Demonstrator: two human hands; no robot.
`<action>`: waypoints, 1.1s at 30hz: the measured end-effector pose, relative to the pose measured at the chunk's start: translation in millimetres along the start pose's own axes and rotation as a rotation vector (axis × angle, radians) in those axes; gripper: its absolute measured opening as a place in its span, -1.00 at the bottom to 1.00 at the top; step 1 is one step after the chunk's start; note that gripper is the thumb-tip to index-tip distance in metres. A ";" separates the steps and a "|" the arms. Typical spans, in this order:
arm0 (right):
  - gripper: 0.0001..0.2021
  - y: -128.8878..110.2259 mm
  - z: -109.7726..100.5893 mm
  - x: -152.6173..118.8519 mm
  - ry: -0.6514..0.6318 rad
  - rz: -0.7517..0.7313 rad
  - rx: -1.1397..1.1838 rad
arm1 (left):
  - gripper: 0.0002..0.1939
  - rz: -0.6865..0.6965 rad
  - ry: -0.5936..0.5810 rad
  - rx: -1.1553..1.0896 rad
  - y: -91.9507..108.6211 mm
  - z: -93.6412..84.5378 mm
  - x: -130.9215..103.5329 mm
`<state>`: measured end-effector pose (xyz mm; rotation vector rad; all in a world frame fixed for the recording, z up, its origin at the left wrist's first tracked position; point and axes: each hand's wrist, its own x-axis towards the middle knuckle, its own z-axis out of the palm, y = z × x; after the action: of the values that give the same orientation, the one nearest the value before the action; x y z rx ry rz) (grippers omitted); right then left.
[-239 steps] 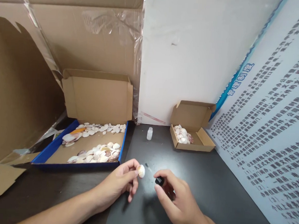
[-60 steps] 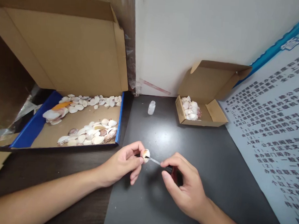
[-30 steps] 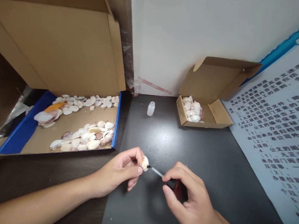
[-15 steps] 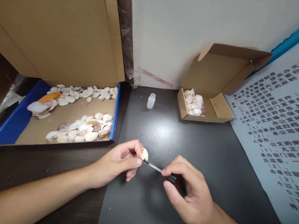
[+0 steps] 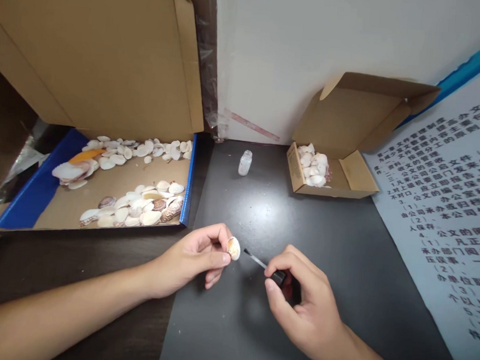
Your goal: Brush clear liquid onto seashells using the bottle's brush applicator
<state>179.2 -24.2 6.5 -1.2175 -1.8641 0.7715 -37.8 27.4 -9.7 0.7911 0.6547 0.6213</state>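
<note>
Between thumb and fingers, my left hand (image 5: 202,257) pinches a small seashell (image 5: 234,248), white at the rim with an orange-brown patch. My right hand (image 5: 303,299) grips the black cap of a small brush (image 5: 256,259). The brush's dark tip points at the shell and is a short gap away from it. Farther back, a small glass bottle (image 5: 245,163) stands upright without a cap, with whitish contents.
On the left lies an open blue-edged cardboard box (image 5: 111,193) with rows of seashells (image 5: 139,203). A smaller open cardboard box (image 5: 333,191) at the back right holds white shells (image 5: 315,166). A printed sheet (image 5: 446,227) covers the right side. The dark mat (image 5: 222,321) lies beneath my hands.
The brush tip has come off the shell and drawn back to the right with my right hand. My left hand still holds the shell. The view has shifted slightly.
</note>
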 end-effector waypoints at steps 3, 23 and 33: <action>-0.89 -0.4 -0.6 -0.7 -0.011 -0.023 0.039 | -0.74 -0.003 -0.001 0.024 0.2 -0.4 -0.6; -0.84 1.9 -0.3 -0.8 0.000 0.031 0.010 | -0.75 -0.010 -0.075 0.151 0.0 -3.3 -1.1; -0.81 3.0 -3.4 -4.4 -0.075 0.050 0.079 | -0.74 -0.020 -0.091 0.182 3.7 -1.3 -1.6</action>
<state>184.5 -26.9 4.6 -1.2040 -1.8510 0.9218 -40.8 28.8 -7.0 0.9753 0.6404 0.5092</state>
